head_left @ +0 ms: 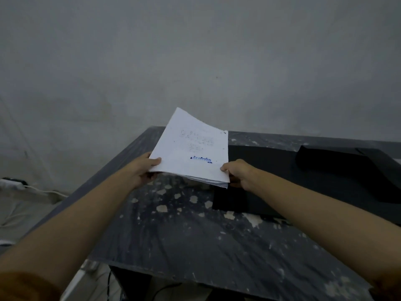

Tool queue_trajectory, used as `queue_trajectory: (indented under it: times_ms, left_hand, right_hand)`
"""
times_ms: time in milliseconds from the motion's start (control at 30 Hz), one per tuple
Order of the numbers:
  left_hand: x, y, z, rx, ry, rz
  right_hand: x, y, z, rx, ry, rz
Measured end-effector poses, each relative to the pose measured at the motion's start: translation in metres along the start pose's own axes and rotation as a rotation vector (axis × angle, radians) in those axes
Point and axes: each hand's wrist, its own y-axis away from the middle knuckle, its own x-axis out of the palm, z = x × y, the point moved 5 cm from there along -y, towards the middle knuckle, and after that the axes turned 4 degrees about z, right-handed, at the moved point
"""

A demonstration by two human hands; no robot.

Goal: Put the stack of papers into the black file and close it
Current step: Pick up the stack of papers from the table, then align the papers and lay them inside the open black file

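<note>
A white stack of papers (191,146) with faint print and a blue stamp near its bottom edge is held above the table, tilted up at the far end. My left hand (142,170) grips its near left corner, thumb on top. My right hand (237,173) grips its near right corner. The black file (293,177) lies open and flat on the table to the right of the stack, its near left corner under the papers' right edge. A black flap (338,164) rises at the file's far right.
The dark table (184,231) is worn, with pale chipped patches. A grey wall (195,61) stands right behind it. A white power strip with a cable (15,184) lies on the floor at the left. Dark cables hang under the table's near edge.
</note>
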Motion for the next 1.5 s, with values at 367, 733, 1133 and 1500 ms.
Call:
queue_trajectory:
  times_ms: [367, 733, 1133, 1500]
  left_hand:
    - [0.108, 0.003, -0.032, 0.297, 0.036, 0.183]
    - [0.198, 0.023, -0.074, 0.499, -0.005, 0.212]
    - [0.213, 0.056, -0.166, 0.640, 0.082, 0.005]
    - [0.214, 0.060, -0.169, 0.466, 0.167, -0.079]
  right_hand:
    - [-0.112, 0.018, 0.035, -0.389, -0.170, -0.154]
    - [-0.182, 0.056, 0.020, -0.594, -0.264, -0.288]
    - [-0.193, 0.102, 0.122, -0.716, -0.404, -0.390]
    - [-0.186, 0.110, 0.132, -0.558, -0.449, -0.410]
